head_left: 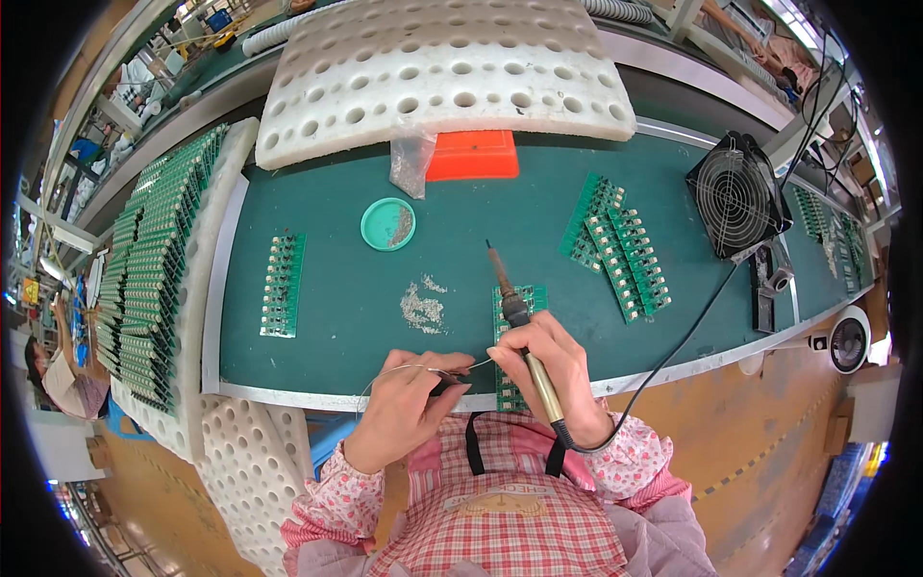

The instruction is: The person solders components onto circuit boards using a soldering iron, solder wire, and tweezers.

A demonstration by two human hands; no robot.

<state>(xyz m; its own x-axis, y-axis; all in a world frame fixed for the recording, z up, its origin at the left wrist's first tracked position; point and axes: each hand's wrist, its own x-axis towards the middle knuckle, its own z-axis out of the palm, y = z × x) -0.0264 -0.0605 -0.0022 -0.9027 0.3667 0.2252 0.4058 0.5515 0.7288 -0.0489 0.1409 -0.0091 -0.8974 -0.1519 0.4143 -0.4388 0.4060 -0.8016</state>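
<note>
My right hand (560,377) is wrapped round a soldering iron (515,308), its tip pointing away from me above the bench. Its fingers also meet the end of a thin silvery wire (478,365), which looks like solder wire. My left hand (402,409) is closed in a pinch on that wire, with a loop of it arching behind the knuckles. A small dark piece shows between the left fingers; I cannot make out what it is. Beneath the right hand a green circuit board (508,396) lies at the bench's front edge, partly covered by the fingers and iron.
On the green bench lie a single circuit board (283,286), several stacked boards (620,252), small loose parts (423,308), a teal dish (388,224), a plastic bag (411,163) and a red box (473,156). A fan (735,192), white foam (442,72) and a board rack (159,260) stand around.
</note>
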